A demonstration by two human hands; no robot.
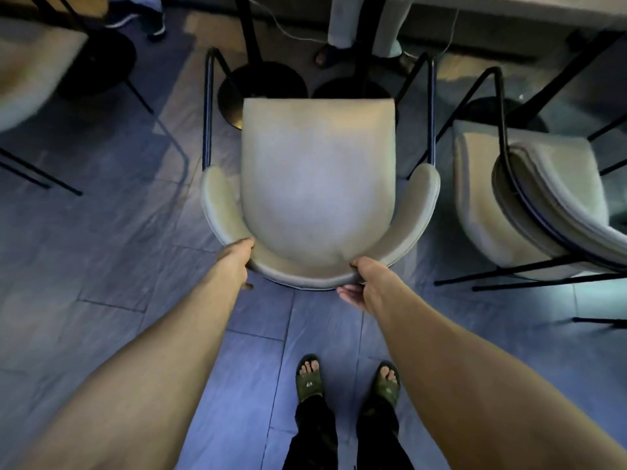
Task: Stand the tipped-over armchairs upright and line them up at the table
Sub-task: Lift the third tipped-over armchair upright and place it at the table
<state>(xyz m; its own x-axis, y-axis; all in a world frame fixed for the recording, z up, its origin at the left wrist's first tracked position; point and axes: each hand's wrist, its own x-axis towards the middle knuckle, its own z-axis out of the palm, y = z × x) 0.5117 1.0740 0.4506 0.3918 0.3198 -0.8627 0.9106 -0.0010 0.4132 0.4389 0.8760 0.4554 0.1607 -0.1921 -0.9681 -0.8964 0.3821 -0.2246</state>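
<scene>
A light grey armchair (pixel 317 184) with a black metal frame stands upright in front of me, its seat facing the table (pixel 529 8) at the top right. My left hand (pixel 237 259) grips the curved backrest at its left rear. My right hand (pixel 363 283) grips the backrest at its right rear, fingers curled under the rim. A second grey armchair (pixel 529 198) lies tipped on its side at the right, black legs pointing toward me. Part of a third armchair (pixel 30 69) shows at the far left, blurred.
Two round black table bases (pixel 261 86) stand just beyond the chair's front. A person's legs and sandalled feet (pixel 329 56) are under the table. Another person's shoes (pixel 152 25) show at the top left. My own sandalled feet (pixel 346 381) stand on the grey tiled floor.
</scene>
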